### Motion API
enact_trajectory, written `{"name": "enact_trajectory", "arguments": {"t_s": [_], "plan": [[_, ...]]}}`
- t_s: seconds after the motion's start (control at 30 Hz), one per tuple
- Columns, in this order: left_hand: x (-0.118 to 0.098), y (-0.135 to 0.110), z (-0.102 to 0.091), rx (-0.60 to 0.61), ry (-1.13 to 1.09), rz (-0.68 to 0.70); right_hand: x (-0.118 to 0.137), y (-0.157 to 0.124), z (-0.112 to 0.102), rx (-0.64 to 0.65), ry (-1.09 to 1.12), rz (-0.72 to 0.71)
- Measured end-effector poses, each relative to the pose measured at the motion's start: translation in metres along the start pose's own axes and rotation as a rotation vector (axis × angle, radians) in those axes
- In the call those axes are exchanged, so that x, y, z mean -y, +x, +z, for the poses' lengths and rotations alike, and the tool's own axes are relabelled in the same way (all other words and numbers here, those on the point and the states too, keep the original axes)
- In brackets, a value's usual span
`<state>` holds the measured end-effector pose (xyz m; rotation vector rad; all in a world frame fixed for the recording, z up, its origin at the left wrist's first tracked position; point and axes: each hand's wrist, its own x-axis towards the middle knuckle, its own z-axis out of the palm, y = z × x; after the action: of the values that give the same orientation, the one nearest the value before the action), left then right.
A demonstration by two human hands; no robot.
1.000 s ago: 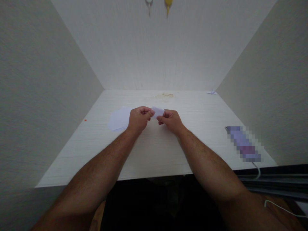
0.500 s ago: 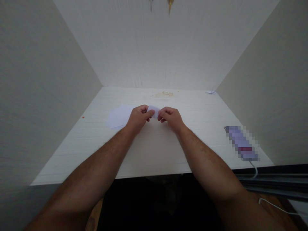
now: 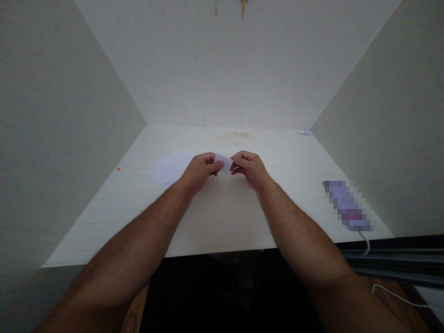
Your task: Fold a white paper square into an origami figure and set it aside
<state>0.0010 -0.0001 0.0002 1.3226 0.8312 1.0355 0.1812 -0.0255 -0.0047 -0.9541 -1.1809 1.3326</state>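
- Along the left side of the bench [image 3: 222, 217], near the grey wall panel [image 3: 69, 138], lies a small orange spot [image 3: 118, 169].
- Farther right, white paper sheets [image 3: 168, 167] lie flat and overlapping, their right part hidden behind the left wrist and hand.
- Next comes the left hand [image 3: 202, 171], clamped on the small white paper piece [image 3: 223, 162], with the thumb pressed flat on its near face and the fingers curled behind.
- Between the two hands, around the middle of the bench and just above its surface, the paper piece is held at a slant, its right end lower than its upper left corner.
- Beyond it, toward the back wall [image 3: 194, 64], a patch of light brown marks [image 3: 236, 135] spreads on the bench top.
- The right hand [image 3: 250, 167] has its fingertips at the paper piece's right end; whether they pinch it, I cannot tell.
- At the far right corner sits a small white folded scrap [image 3: 304, 132].
- Nearer, on the right, lies a flat, pixelated object [image 3: 347, 206], set aslant, with a white cable [image 3: 366, 243] running from its near end over the bench edge.
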Motion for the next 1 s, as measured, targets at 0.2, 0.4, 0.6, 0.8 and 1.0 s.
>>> {"name": "enact_trajectory", "arguments": {"t_s": [0.2, 0.4, 0.6, 0.8, 1.0], "plan": [[-0.004, -0.002, -0.001, 0.052, -0.068, -0.068, 0.000, 0.000, 0.000, -0.016, -0.046, -0.025], [-0.008, -0.003, -0.001, 0.053, -0.092, -0.177, 0.006, -0.003, 0.003, 0.004, -0.118, -0.143], [-0.013, -0.004, -0.002, 0.142, -0.069, -0.308, 0.009, -0.004, -0.001, 0.173, -0.131, -0.168], [-0.015, -0.006, -0.005, 0.201, -0.058, -0.339, 0.008, -0.004, -0.005, 0.239, -0.106, -0.098], [-0.015, -0.007, -0.005, 0.238, -0.033, -0.361, 0.012, -0.008, -0.004, 0.271, -0.102, -0.064]]}}
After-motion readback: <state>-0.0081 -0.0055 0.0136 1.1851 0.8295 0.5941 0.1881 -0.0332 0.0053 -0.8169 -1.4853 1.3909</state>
